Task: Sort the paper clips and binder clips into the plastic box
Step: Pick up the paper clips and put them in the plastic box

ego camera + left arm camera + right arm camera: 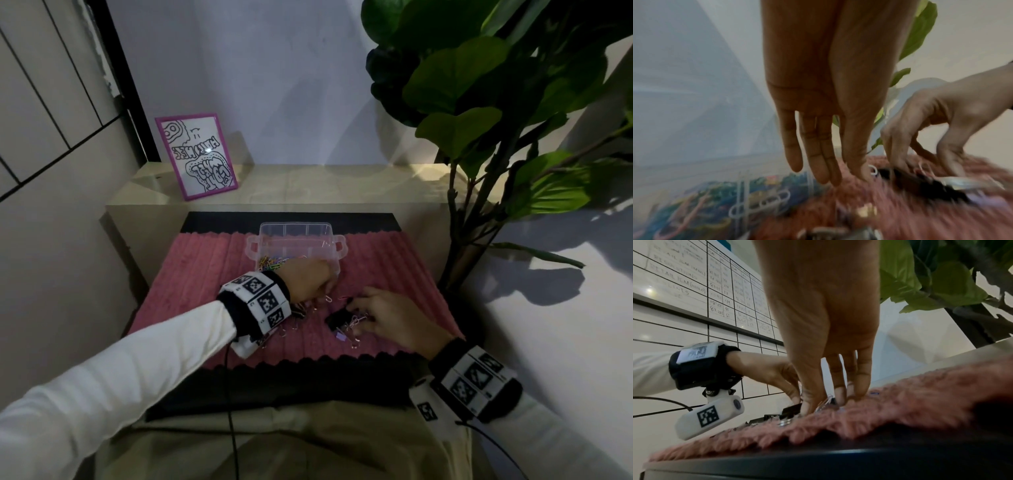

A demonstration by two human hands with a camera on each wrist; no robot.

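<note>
From my head camera, a pink fuzzy mat [205,270] covers the tabletop [342,192], and one clear plastic box [296,245] sits at its far edge, coloured paper clips [274,263] heaped in its near-left compartment. My left hand [305,282] blocks the box's near wall. My right hand [397,320] rests beside a black binder clip [337,317], with loose clips scattered between both hands; too tangled to count. One purple picture frame [196,156] and one leafy plant [479,102] stand behind.

At my left wrist, fingers [813,146] hang straight, my grip apart, the tips touching the mat near a small white clip [873,170].

At my right wrist, fingertips [840,394] press down on the clip pile [789,412]; whether my grip is clamped on one, I cannot tell. A whiteboard grid [725,288] fills the wall behind.
</note>
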